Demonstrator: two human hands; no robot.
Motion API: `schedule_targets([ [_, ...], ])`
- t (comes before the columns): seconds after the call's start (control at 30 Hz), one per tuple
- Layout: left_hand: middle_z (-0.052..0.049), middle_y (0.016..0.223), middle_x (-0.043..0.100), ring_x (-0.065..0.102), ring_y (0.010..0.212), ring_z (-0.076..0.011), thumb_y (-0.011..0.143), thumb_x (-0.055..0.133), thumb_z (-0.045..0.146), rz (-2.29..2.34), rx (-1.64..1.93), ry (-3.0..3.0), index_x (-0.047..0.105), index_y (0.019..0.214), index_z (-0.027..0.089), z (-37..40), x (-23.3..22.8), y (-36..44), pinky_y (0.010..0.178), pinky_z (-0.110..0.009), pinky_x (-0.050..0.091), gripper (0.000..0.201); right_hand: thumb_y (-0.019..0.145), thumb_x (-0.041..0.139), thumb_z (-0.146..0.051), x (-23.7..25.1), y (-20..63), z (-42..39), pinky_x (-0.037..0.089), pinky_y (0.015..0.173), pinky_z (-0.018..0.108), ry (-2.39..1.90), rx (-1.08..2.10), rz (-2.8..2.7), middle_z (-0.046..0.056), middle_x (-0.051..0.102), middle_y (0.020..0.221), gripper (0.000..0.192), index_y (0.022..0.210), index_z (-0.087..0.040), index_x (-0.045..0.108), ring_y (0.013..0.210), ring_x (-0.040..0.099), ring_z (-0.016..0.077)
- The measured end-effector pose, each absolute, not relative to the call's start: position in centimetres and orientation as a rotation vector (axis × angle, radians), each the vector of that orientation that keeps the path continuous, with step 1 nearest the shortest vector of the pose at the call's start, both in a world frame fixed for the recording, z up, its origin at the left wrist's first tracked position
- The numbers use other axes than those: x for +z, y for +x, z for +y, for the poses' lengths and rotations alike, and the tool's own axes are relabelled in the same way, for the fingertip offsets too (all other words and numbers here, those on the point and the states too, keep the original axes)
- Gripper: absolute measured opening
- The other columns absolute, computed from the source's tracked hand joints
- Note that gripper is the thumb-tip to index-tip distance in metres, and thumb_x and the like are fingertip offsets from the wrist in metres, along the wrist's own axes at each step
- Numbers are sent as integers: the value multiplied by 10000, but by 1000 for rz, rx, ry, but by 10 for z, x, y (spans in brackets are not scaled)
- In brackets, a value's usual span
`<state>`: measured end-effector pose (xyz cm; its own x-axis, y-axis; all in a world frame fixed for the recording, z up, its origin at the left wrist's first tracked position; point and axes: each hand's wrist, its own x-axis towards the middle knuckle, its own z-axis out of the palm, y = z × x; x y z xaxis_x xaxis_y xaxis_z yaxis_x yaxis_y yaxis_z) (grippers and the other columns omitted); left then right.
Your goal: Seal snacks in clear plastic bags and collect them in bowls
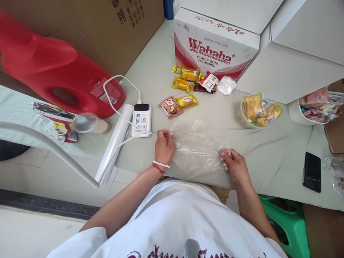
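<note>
Fingers (pixel 163 135) of the left hand (pixel 164 147) curl down together onto the left edge of a clear plastic bag (pixel 199 150), pinning it, while the right hand (pixel 235 165) pinches the bag's right edge between thumb and fingertips. Held at both ends this way, the thin film lies stretched nearly flat on the near part of the tabletop (pixel 274 157), which probably keeps it from bunching. The bag is transparent and very light, creased with fine wrinkles and pale glints, and the grey cloth beneath shows plainly through it; it looks empty.

Left of the left hand lies a white power bank (pixel 141 120) with its white cable (pixel 118 80) looping away, and beside it a roll of plastic film (pixel 114 148) juts over the tabletop's near edge. At the near right rests a black phone (pixel 311 172).

Farther off, a brown snack packet (pixel 170 106) and a yellow one (pixel 187 101) sit just past the bag, within easy reach. A clear bowl of yellow snacks (pixel 256 109) stands to the right. More wrapped snacks (pixel 186 73) gather against the Wahaha carton (pixel 212 46) at the far side, with a red jug (pixel 53 68) at far left.
</note>
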<state>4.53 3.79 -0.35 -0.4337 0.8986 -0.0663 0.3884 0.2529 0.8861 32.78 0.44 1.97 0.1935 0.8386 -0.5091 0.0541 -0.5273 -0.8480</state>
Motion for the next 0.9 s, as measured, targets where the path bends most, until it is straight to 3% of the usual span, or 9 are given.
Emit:
schedule_targets([
  [0.13, -237, 1361, 560, 572, 1271, -329, 941, 589, 450, 2117, 1144, 1725, 495, 1380, 111, 20, 1, 56, 1093, -524, 449, 563, 723, 803, -608, 18, 330, -7, 382, 420, 227, -1845, 1348, -949, -23, 599, 700, 479, 904, -199, 634, 519, 493, 112],
  [0.23, -185, 1494, 554, 386, 1504, -362, 959, 595, 382, 1980, 958, 2183, 527, 1467, 229, 10, 4, 64, 1256, -626, 155, 535, 785, 749, -617, 18, 329, -15, 430, 464, 250, -1876, 1322, -1055, -19, 601, 706, 449, 944, -212, 638, 556, 518, 135],
  [0.3, -118, 1553, 542, 391, 1517, -333, 996, 543, 363, 1786, 694, 2353, 531, 1485, 331, 9, 3, 63, 1258, -669, 6, 490, 796, 727, -632, 18, 337, -19, 441, 483, 260, -1903, 1317, -1107, -19, 595, 697, 453, 945, -213, 639, 559, 511, 138],
  [0.4, -125, 1668, 381, 364, 1535, -337, 1016, 494, 463, 1681, 395, 2350, 457, 1554, 332, 14, -2, 50, 1230, -720, -54, 555, 768, 706, -673, 20, 364, -22, 435, 491, 277, -2002, 1263, -1156, -12, 597, 676, 507, 947, -204, 637, 537, 504, 146],
  [0.53, -146, 1715, 246, 285, 1572, -351, 993, 497, 564, 1606, 278, 2353, 408, 1589, 315, 16, -5, 31, 1223, -735, -41, 652, 833, 658, -603, 43, 387, -1, 493, 621, 327, -2168, 674, -1487, 43, 678, 813, 471, 1057, -189, 671, 608, 568, 171],
  [0.67, -168, 1720, 209, 244, 1584, -381, 953, 533, 635, 1578, 243, 2367, 406, 1591, 314, 15, -4, 27, 1203, -762, -64, 725, 990, 522, -398, 69, 333, 69, 517, 856, 381, -1719, 334, -2084, 89, 694, 962, 282, 1064, -207, 716, 881, 628, 230],
  [0.73, -165, 1720, 211, 243, 1584, -380, 953, 525, 646, 1585, 226, 2368, 408, 1590, 317, 15, -3, 29, 1203, -762, -68, 727, 987, 500, -281, 65, 287, 120, 486, 977, 436, -1504, 242, -2312, 134, 693, 1137, 317, 1210, -189, 704, 1108, 583, 293],
  [0.83, -151, 1722, 206, 239, 1587, -367, 958, 506, 655, 1597, 199, 2378, 401, 1593, 325, 15, -3, 31, 1208, -755, -73, 723, 933, 524, -165, 43, 229, 195, 333, 1185, 510, -1335, 155, -2517, 169, 515, 1524, 573, 1505, -128, 512, 1421, 385, 335],
  [0.9, -145, 1723, 199, 235, 1589, -363, 960, 491, 665, 1613, 184, 2378, 384, 1602, 315, 14, -3, 31, 1209, -755, -78, 739, 960, 458, -134, 29, 209, 230, 208, 1255, 535, -1278, 152, -2627, 148, 522, 1534, 552, 1509, -143, 507, 1462, 356, 305],
])
